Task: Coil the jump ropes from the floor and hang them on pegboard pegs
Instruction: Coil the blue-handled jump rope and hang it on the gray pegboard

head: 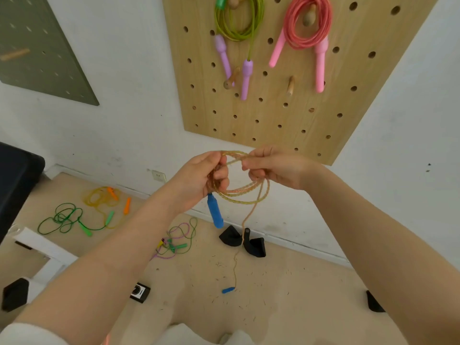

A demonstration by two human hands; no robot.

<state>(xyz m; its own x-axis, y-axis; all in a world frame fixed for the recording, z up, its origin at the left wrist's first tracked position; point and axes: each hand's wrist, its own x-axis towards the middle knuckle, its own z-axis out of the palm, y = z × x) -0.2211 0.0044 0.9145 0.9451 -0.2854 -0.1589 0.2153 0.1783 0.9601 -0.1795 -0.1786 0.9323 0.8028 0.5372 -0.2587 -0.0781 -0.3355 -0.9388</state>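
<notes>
An orange-yellow speckled jump rope (239, 192) hangs in loops between my hands. My left hand (206, 178) grips the coil, and one blue handle (215, 214) dangles below it. My right hand (271, 168) pinches the rope at the top of the loop. A loose strand drops to the floor, ending at the other blue handle (228, 290). On the wooden pegboard (286, 115) above hang a green rope with purple handles (236, 26) and a pink rope (308, 26), each coiled on a peg.
Several ropes lie on the floor at left: a green one (62, 219), a yellow one with orange handles (107, 199) and a purple-green tangle (178, 241). Free wooden pegs (290, 84) stick out of the board. Black objects (249, 242) sit by the skirting. A dark cabinet (15, 183) stands at left.
</notes>
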